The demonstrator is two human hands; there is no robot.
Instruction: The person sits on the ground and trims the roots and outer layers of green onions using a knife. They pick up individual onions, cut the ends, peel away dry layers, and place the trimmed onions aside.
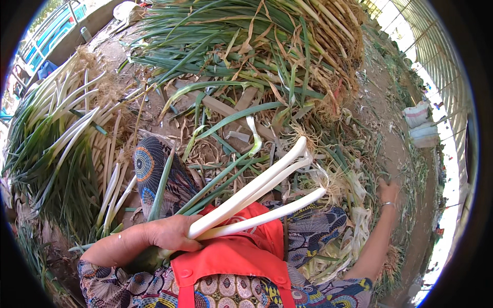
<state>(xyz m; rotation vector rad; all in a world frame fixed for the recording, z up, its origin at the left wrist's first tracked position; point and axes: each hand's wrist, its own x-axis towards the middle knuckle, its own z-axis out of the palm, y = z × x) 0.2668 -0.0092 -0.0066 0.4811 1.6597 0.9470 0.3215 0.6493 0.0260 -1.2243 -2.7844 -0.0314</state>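
My left hand (pixel 177 232) is closed round a few long green onions (pixel 257 197) just above my lap. Their white stems slant up to the right and end in stringy roots, while the green leaves trail behind the hand. Out to the right, my right hand (pixel 387 191) is stretched away from my body, low over ground strewn with leaf scraps. It looks small there, and its fingers do not show clearly. A red apron (pixel 226 262) covers my lap beneath the onions.
A large heap of untrimmed onions (pixel 246 46) with dry brown leaves lies ahead. White-stemmed onions (pixel 56 118) are piled at the left. Peeled skins (pixel 354 236) gather beside my right leg. White sacks (pixel 421 126) stand farther right, near a ribbed wall (pixel 436 56).
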